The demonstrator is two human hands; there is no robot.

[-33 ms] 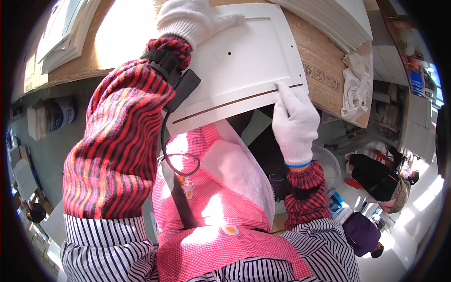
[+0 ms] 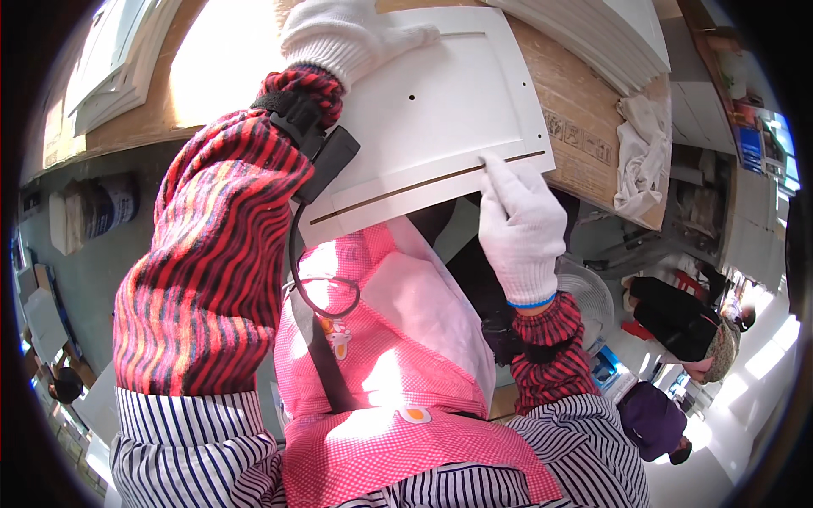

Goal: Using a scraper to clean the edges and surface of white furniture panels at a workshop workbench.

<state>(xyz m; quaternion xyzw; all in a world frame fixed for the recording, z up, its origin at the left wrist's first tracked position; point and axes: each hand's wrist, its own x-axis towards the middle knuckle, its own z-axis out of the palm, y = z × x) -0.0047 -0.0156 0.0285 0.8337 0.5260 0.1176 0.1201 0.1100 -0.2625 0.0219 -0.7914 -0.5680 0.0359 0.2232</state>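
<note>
A white panel (image 2: 440, 93) with a recessed middle, a small dark hole and a long narrow slot along its near side lies in front of me, its near edge overhanging the table. My left hand (image 2: 334, 38), in a white knit glove, rests on the panel's far left part. Its thumb stretches out to the right across the surface; the other fingertips are cut off by the top of the picture. At the right end of the slot is my gloved right hand (image 2: 523, 224), its fingers closed and their tips touching the panel. Anything between them is too small to make out.
Brown cardboard (image 2: 580, 140) covers the table under the panel. Stacked white panels (image 2: 584, 38) stand at the far right, more white boards (image 2: 114, 68) at the far left. A crumpled white cloth (image 2: 642, 165) hangs by the right edge. Other people (image 2: 677, 322) are at the right.
My right hand has slid a little to the left along the slot. My left hand and the panel have hardly moved.
</note>
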